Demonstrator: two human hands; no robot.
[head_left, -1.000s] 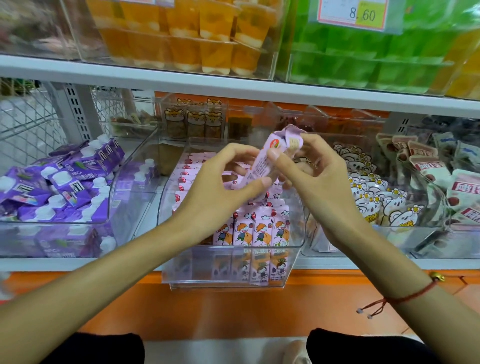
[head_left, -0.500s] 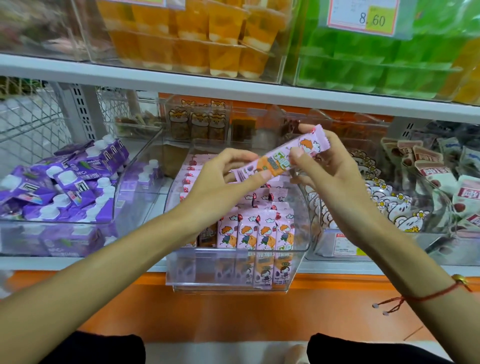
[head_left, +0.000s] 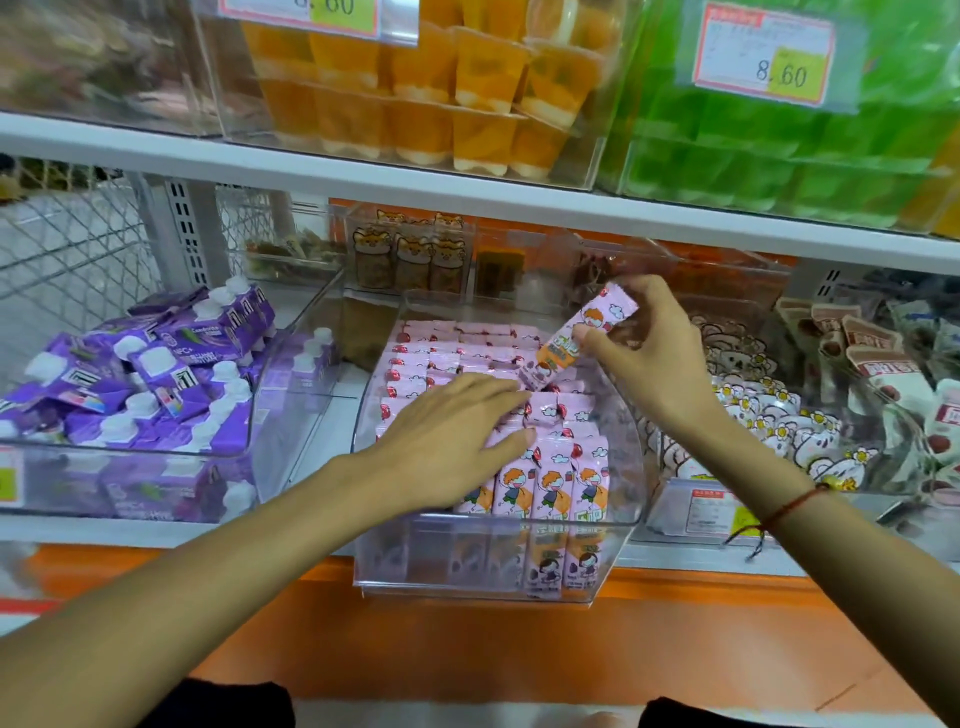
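Note:
A clear plastic bin (head_left: 498, 566) on the middle shelf holds rows of upright pink snack packets (head_left: 550, 483) printed with a cartoon child. My right hand (head_left: 654, 353) pinches one pink packet (head_left: 576, 338), tilted with its lower end dipping toward the rows at the bin's middle. My left hand (head_left: 452, 436) lies flat with straight fingers on the tops of the packets in the front left of the bin, pressing them.
A bin of purple spouted pouches (head_left: 145, 384) stands to the left, a bin of white cartoon packets (head_left: 769, 431) to the right. Orange jelly cups (head_left: 426, 88) and green ones (head_left: 779, 135) fill the shelf above. A price tag (head_left: 763, 57) reads 8.60.
Both hands held the pink packet in the air before. My left hand let go and dropped flat onto the packets in the bin. My right hand lowered the packet toward the rows.

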